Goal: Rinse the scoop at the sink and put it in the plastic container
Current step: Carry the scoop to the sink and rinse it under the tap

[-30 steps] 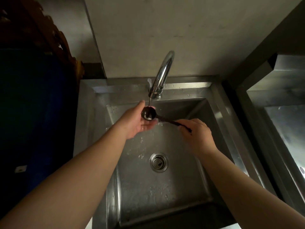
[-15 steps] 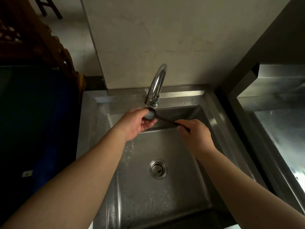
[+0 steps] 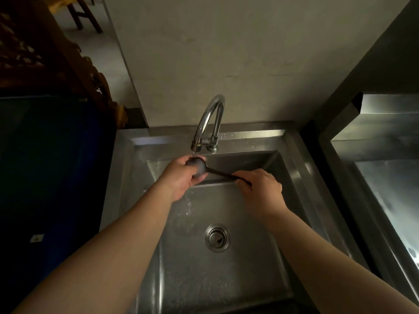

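A dark scoop (image 3: pixel 200 168) with a long thin handle is held over the steel sink (image 3: pixel 294 155), right under the spout of the curved chrome faucet (image 3: pixel 209 118). Its round bowl is turned back-side up. My left hand (image 3: pixel 181 177) wraps around the bowl, fingers curled over it. My right hand (image 3: pixel 260 191) grips the far end of the handle. A thin trickle of water falls from the spout onto the bowl. No plastic container is in view.
The sink's drain strainer (image 3: pixel 217 237) lies below my hands, with water drops on the basin floor. A second steel basin or counter (image 3: pixel 390 196) stands to the right. A dark blue surface (image 3: pixel 52 166) and carved wooden furniture (image 3: pixel 45 60) are on the left.
The scoop's bowl has turned from open side up to back side up, and my left hand has closed further around it. The view has tilted upward, showing more wall.
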